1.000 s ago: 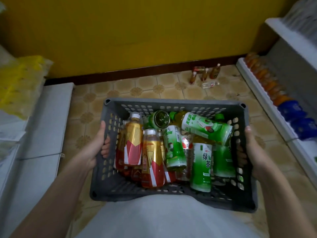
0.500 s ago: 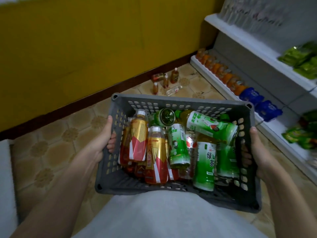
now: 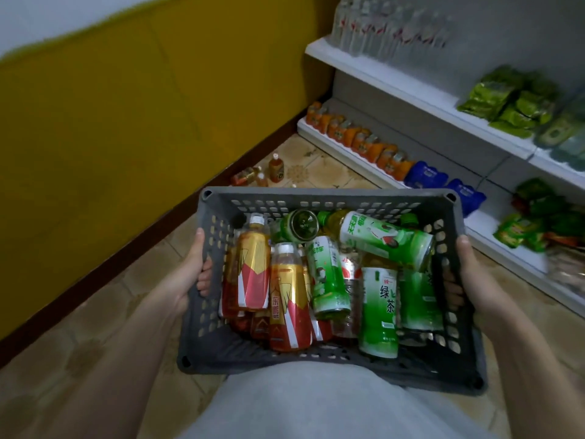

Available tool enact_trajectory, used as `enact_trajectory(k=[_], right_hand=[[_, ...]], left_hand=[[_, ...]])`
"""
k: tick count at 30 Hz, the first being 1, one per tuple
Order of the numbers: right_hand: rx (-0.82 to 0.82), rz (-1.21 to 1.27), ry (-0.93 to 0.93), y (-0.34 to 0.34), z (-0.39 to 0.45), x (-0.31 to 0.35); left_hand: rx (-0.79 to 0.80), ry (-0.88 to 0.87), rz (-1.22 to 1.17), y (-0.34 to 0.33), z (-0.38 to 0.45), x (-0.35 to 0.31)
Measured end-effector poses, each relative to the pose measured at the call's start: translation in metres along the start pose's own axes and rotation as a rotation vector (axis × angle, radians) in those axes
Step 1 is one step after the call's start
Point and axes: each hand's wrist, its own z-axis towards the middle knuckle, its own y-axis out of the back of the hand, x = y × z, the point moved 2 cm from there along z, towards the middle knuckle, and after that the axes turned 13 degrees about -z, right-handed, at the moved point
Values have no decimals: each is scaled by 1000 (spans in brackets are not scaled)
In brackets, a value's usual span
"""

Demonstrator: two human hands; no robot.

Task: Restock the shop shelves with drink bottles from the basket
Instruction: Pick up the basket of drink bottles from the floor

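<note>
I carry a grey perforated plastic basket in front of my body. My left hand grips its left wall, fingers through the holes. My right hand grips its right wall the same way. Inside lie several gold-and-red drink bottles on the left and several green tea bottles on the right, piled loosely. White shop shelves stand at the right, partly stocked.
The bottom shelf holds orange packs and blue packs. Green snack bags lie on the middle shelf, clear bottles above. A few small bottles stand on the tiled floor by the yellow wall.
My view and the basket have swung to the right, from facing the yellow wall toward the shelves. Both hands keep the same hold on the basket.
</note>
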Motion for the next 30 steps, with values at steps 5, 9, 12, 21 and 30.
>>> enact_trajectory(k=[5,9,12,21,30], right_hand=[[21,82,-17,22,100,53],[17,146,-5,62,175,89],[-2,177,-14,90,225,118],[-109,226,-149,120,344,186],[-307,451,-298,108,471,205]], left_hand=[[-23,-16,37,-65,75,-79],[-9,-45,97,-126,121,-143],[-3,-63,125,-172,159,-192],[106,-32,183,-267,294,-298],[297,-23,350,-401,449,-434]])
